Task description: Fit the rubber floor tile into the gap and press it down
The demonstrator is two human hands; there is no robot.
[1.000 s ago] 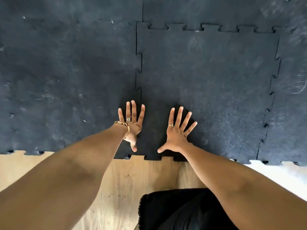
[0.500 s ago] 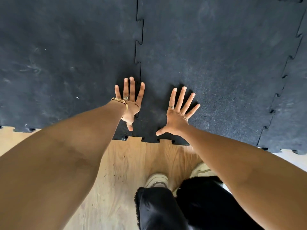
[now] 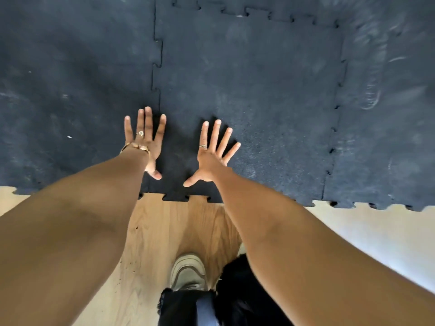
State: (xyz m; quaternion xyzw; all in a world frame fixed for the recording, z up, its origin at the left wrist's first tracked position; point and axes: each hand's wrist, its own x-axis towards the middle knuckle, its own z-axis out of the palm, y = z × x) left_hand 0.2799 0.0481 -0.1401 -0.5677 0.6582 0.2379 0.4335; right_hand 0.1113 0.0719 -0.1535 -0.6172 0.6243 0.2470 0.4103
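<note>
Your two hands are flat and spread wide, fingers apart, holding nothing. Your left hand sits right on the wiggly seam between the rubber floor tile and the neighbour tile on the left. Your right hand rests on the rubber floor tile itself, near its close edge. There is a ring on your left hand and a bracelet at that wrist.

The rubber floor tile is already lying in its gap. It stretches away from your hands, up and to the right. Its puzzle teeth meet the tiles at the far edge and along the right side seam. The close edge has teeth poking out over the wood floor, and your shoe stands on that wood.

Most of the tile lies to the right of both hands, so your right hand is the nearer one for the parts not yet pressed. It looks like the left seam is being pushed down now. Little dark holes show along the right seam, so I think that side may not be all the way in. You would likely need to move your hands to the right and farther away to press there. I cannot tell if the far edge is fully flat.
</note>
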